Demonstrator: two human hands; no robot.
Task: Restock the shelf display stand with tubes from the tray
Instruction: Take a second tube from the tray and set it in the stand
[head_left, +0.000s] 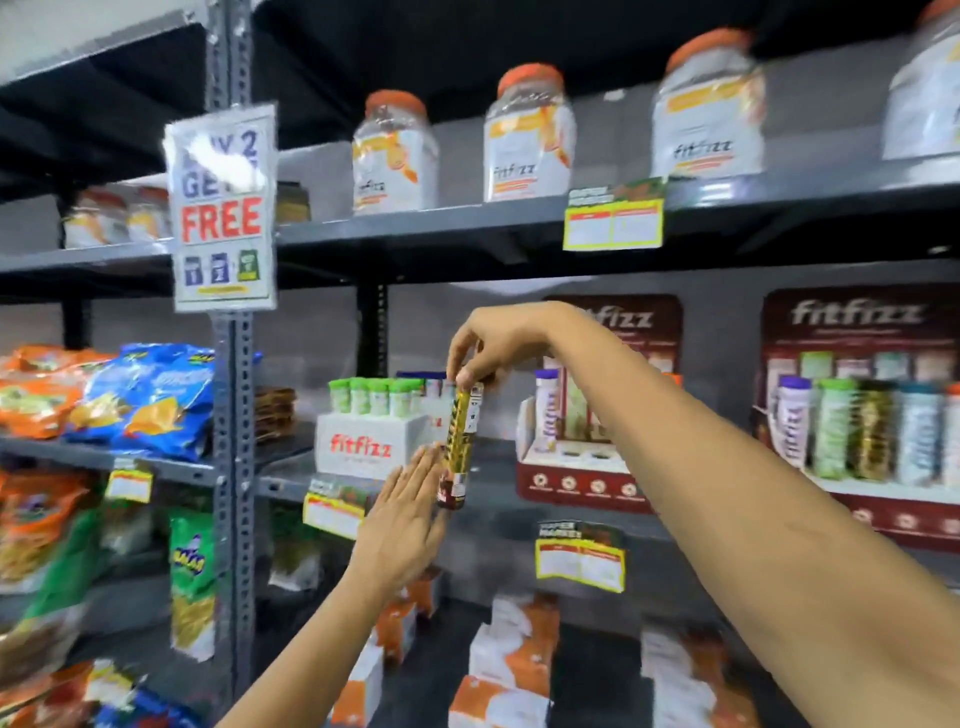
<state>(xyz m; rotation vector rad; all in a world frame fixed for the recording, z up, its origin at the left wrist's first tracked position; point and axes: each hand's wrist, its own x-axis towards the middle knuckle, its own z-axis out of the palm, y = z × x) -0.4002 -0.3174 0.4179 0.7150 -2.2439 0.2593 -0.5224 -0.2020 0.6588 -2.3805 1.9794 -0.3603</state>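
My right hand (485, 351) pinches the top end of a yellow and black tube (460, 447), which hangs upright in front of the middle shelf. Beside the tube's lower half, my left hand (405, 512) is flat with fingers together and touches or nearly touches it. Behind them stands a white tray (363, 449) marked fitfizz, holding several green-capped tubes (376, 396). To the right sits a dark red display stand (576, 475) with empty round holes and a purple-capped tube (546, 405) at its left.
A second display stand (852, 431), full of tubes, stands at the far right. Orange-lidded jars (527, 137) line the upper shelf. Snack bags (140, 400) fill the left bay beyond a grey upright post (232, 415) carrying a promotion sign (221, 208). Boxes (514, 660) sit below.
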